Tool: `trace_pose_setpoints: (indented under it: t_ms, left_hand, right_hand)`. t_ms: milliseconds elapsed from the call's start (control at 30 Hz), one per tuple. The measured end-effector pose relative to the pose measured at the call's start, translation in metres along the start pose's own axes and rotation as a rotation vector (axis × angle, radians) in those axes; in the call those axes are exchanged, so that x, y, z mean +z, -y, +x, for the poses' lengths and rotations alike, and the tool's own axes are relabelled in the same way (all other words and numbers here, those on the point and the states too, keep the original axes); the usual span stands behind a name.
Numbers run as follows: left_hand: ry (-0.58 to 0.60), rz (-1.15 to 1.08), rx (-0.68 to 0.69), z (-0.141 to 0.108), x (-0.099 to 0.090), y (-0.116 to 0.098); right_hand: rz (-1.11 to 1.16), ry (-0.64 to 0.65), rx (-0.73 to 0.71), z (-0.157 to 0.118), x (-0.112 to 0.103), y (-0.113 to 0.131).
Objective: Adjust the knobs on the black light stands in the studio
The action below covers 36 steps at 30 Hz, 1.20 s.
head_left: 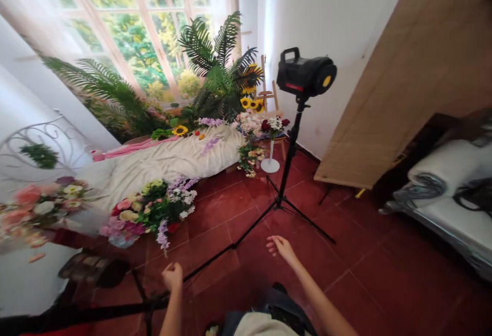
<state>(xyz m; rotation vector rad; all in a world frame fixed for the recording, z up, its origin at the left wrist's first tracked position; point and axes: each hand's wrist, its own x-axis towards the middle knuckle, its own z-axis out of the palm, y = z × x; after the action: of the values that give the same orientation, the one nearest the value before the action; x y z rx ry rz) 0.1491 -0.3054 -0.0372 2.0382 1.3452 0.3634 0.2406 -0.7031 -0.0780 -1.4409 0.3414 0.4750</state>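
My left hand [172, 276] is raised in the lower middle, its fingers curled in, with no object showing in it. Below and beside it runs a black pole of a stand [149, 303], apart from the hand as far as I can see. My right hand [280, 246] hangs above the red tiles with loosely bent fingers slightly apart, holding nothing. Just beyond it stands a black tripod [282, 182], legs spread, carrying a black studio light [303, 75] with a top handle.
Ahead, a cream cloth [154, 159] covers a long surface. Artificial flowers [142, 210] stand along its front. Palm fronds [226, 64] rise before a window backdrop [138, 28]. At right are a hanging brown sheet [365, 110] and a silvery sofa [442, 213] with a white roll [438, 172].
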Motion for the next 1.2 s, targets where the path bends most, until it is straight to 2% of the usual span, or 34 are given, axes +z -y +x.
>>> trace_pose_setpoints:
  t_ms: [67, 100, 167, 233, 300, 367, 467, 533, 633, 733, 867, 933, 1033, 1100, 1200]
  left_hand:
    - [0.433, -0.115, -0.084, -0.034, 0.059, -0.045]
    - [0.63, -0.169, -0.065, -0.051, 0.086, -0.069]
    - [0.864, -0.227, 0.028, -0.084, 0.135, -0.116]
    - [0.954, -0.286, 0.141, -0.112, 0.174, -0.161]
    - [1.01, -0.355, 0.247, -0.133, 0.205, -0.202]
    - [1.079, -0.413, 0.324, -0.148, 0.228, -0.237]
    - [1.184, -0.473, 0.379, -0.162, 0.256, -0.277]
    - [1.233, -0.48, 0.389, -0.167, 0.273, -0.299]
    - [1.279, -0.485, 0.403, -0.171, 0.298, -0.33]
    - [1.303, -0.497, 0.45, -0.172, 0.324, -0.372]
    - [1.153, -0.614, 0.617, -0.166, 0.354, -0.454]
    - [1.073, -0.701, 0.702, -0.163, 0.367, -0.499]
    - [1.062, -0.758, 0.8, -0.16, 0.382, -0.556]
    - [1.1, -0.733, 0.829, -0.162, 0.389, -0.581]
    - [1.145, -0.685, 0.83, -0.167, 0.397, -0.601]
  right_hand:
    - [0.055, -0.032, -0.002, 0.014, -0.038, 0.022]
    - [0.069, -0.047, -0.008, 0.02, -0.054, 0.033]
    - [0.078, -0.073, -0.023, 0.031, -0.081, 0.055]
    - [0.086, -0.08, -0.034, 0.04, -0.101, 0.078]
    - [0.117, -0.067, -0.045, 0.049, -0.117, 0.099]
    - [0.168, -0.046, -0.053, 0.061, -0.129, 0.12]
    - [0.252, -0.013, -0.059, 0.085, -0.143, 0.154]
    - [0.341, 0.005, -0.045, 0.108, -0.151, 0.183]
    - [0.61, 0.043, -0.008, 0.145, -0.163, 0.237]
    - [0.844, 0.045, -0.01, 0.182, -0.174, 0.292]
    - [0.761, 0.0, 0.06, 0.222, -0.178, 0.346]
    - [0.662, -0.031, 0.061, 0.24, -0.178, 0.361]
    - [0.579, -0.082, 0.013, 0.263, -0.179, 0.372]
    - [0.565, -0.083, 0.013, 0.274, -0.184, 0.374]
    - [0.556, -0.052, 0.029, 0.284, -0.193, 0.374]
